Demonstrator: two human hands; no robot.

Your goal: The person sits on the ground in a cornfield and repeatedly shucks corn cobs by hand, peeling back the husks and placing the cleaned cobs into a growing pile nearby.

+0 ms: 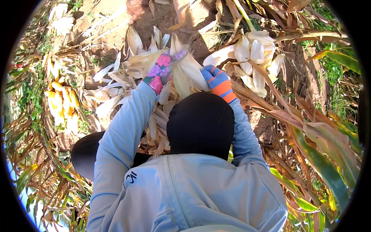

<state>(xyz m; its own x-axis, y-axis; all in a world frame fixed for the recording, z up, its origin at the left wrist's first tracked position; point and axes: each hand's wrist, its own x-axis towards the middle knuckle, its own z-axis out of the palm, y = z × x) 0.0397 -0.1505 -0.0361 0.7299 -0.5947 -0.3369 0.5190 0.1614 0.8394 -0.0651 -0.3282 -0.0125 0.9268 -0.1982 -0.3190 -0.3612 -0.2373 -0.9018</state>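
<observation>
My left hand (163,69), in a flowered glove, lies over a dry corn husk (185,72) with its fingers against the pale leaves. On the right side of that husk, my right hand (217,81), in a blue and orange striped glove, is closed on the lower edge of the leaves. Whether an ear of corn is inside cannot be seen. Loose husks (110,101) are heaped under and left of my left hand. A black-covered knee (85,155) shows at the lower left. A black head covering (201,124) hides part of the ground below my hands.
A pile of husked yellow corn ears (62,104) lies on the ground at the left. More pale husks (255,61) lie right of my right hand. Dry and green corn stalks and leaves (318,148) run along the right side. Bare soil (147,20) shows beyond my hands.
</observation>
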